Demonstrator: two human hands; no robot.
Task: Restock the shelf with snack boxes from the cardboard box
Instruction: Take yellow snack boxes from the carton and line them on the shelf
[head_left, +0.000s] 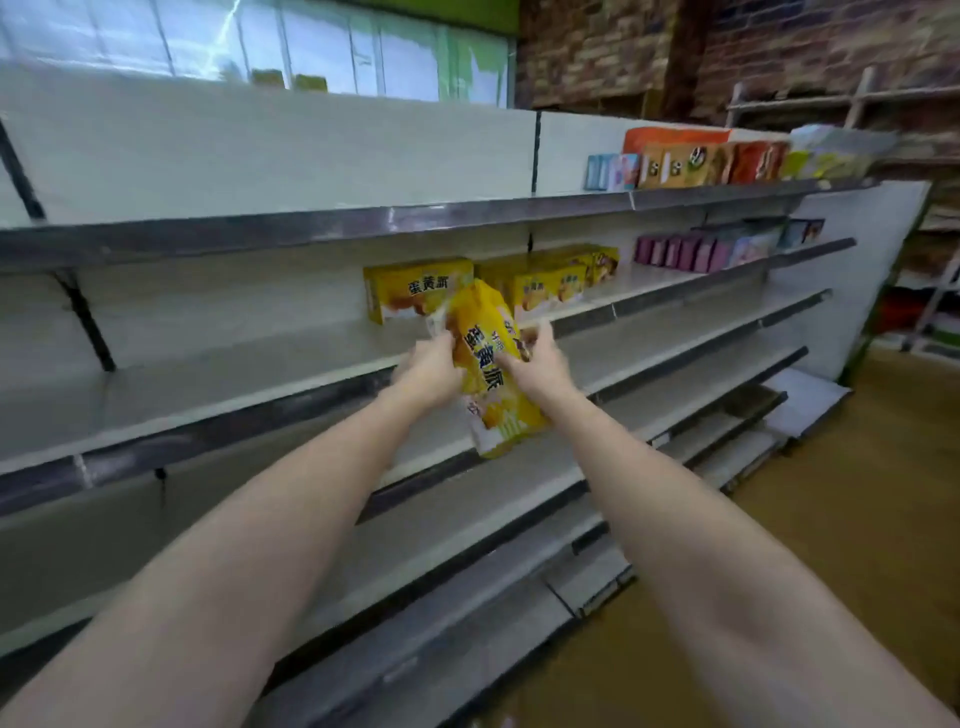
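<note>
A yellow snack box (488, 374) with blue lettering is held tilted on end in front of the shelves. My left hand (428, 366) grips its left side and my right hand (535, 358) grips its right side. Behind it, a matching yellow box (410, 288) stands upright on the second shelf (234, 364). More yellow boxes (550, 280) stand in a row to its right. The cardboard box is out of view.
Purple and pastel boxes (711, 249) sit further right on the same shelf. Orange and brown packs (696, 156) line the top shelf at the right. Bare white shelves run below, and a brown floor (831, 519) lies to the right.
</note>
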